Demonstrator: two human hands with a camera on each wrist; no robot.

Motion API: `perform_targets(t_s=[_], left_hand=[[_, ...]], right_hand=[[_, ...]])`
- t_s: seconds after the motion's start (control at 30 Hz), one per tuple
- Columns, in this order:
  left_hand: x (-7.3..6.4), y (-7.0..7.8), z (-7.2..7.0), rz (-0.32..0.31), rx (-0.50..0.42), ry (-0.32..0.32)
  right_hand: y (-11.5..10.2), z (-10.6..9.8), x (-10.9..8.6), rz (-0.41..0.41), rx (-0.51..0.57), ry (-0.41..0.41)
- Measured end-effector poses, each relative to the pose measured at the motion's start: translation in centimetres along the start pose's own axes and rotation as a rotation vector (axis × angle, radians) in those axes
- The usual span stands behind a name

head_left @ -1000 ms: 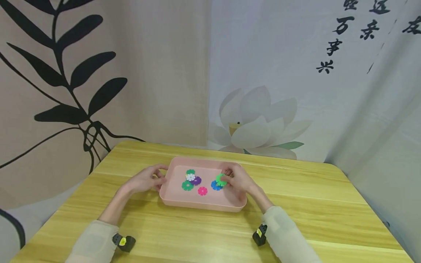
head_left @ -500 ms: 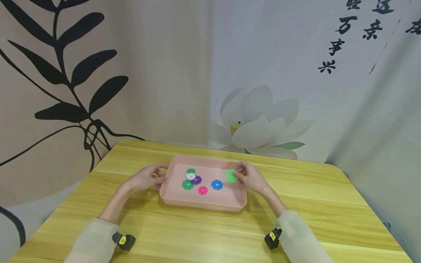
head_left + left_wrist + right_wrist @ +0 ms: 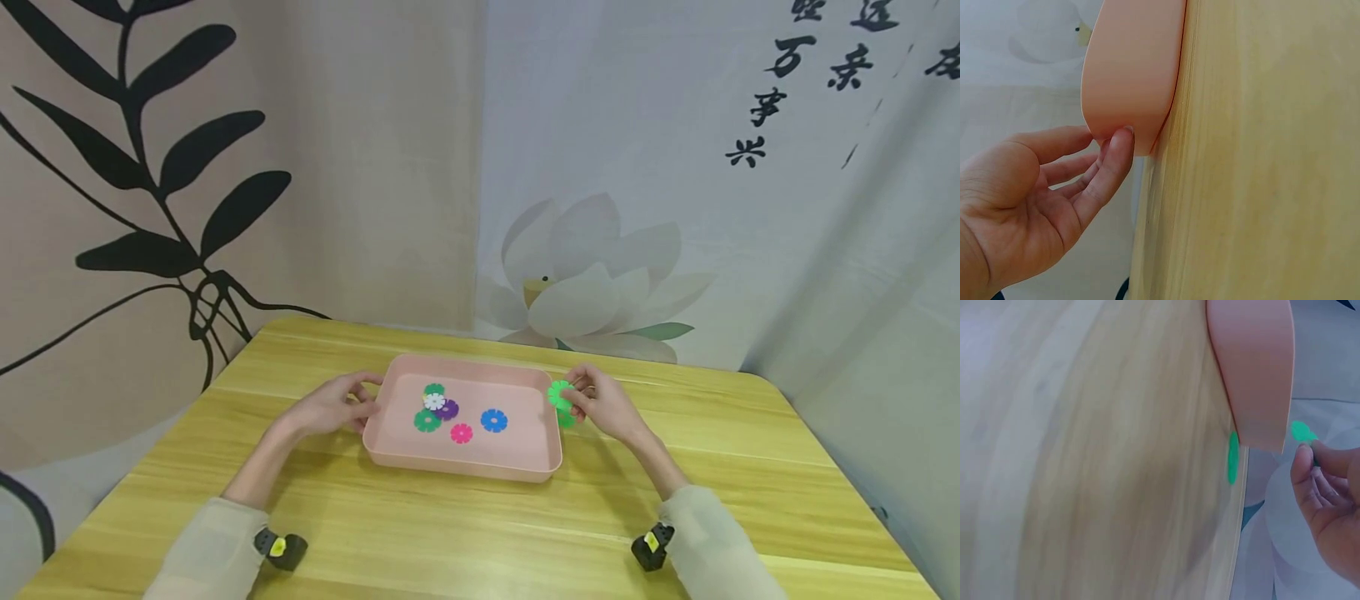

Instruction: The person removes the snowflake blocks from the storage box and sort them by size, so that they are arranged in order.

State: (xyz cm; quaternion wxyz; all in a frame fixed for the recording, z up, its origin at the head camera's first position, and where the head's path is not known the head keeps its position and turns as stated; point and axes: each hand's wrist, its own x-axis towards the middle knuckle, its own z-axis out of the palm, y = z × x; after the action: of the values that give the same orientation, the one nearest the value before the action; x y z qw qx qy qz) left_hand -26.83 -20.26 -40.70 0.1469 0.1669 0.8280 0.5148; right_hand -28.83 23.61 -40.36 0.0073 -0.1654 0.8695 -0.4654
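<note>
The pink tray (image 3: 517,467) lies on the wooden table with several flower-shaped plastic discs in it. My left hand (image 3: 330,406) holds the tray's left end, fingers bent against the outer wall in the left wrist view. Between thumb and fingers, my right hand (image 3: 611,404) pinches a light green flower disc (image 3: 559,394) just beyond the tray's right rim. Below it, a second green disc (image 3: 1233,458) lies on the table beside the tray wall. Inside the tray are a blue disc (image 3: 494,420), a pink disc (image 3: 461,433) and a purple disc (image 3: 450,409).
Towards the tray's left side, a white disc (image 3: 434,402) overlaps others, with a green disc (image 3: 427,421) close by. The wooden table (image 3: 465,533) extends around the tray. Behind it hangs a printed curtain (image 3: 390,167).
My right hand has carried the light green disc rightward from over the blue disc to beyond the tray's right rim. The green disc beside the tray has come into view. My left hand stays put.
</note>
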Motion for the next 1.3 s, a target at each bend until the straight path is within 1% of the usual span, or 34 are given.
perform_targets(t_s=[0.1,0.3,0.53,0.67,0.8,0.97,1.1,1.3], left_hand=[[0.0,0.0,0.0,0.008,-0.005,-0.004],[0.0,0.0,0.0,0.009,-0.002,-0.008],[0.0,0.1,0.0,0.011,-0.005,-0.011],[-0.1,0.1,0.0,0.015,-0.007,-0.013],[-0.1,0.1,0.0,0.016,-0.022,-0.018],[-0.1,0.1,0.0,0.017,-0.034,-0.023],[-0.1,0.2,0.0,0.017,-0.030,-0.023],[-0.1,0.2,0.1,0.014,-0.022,-0.020]], right_hand=[[0.5,-0.6,-0.4,0.026,-0.011,0.008],[1.4,-1.7,-1.1,0.070,-0.069,0.036],[2.5,-2.2,-1.5,0.133,-0.103,0.034],[3.1,-2.4,-1.7,0.174,-0.099,0.026],[3.5,-2.5,-1.9,0.194,-0.102,0.012],[3.8,-2.3,-2.0,0.214,-0.163,0.021],[3.7,-2.2,-2.0,0.224,-0.207,0.022],[3.4,-2.0,-1.8,0.244,-0.257,0.002]])
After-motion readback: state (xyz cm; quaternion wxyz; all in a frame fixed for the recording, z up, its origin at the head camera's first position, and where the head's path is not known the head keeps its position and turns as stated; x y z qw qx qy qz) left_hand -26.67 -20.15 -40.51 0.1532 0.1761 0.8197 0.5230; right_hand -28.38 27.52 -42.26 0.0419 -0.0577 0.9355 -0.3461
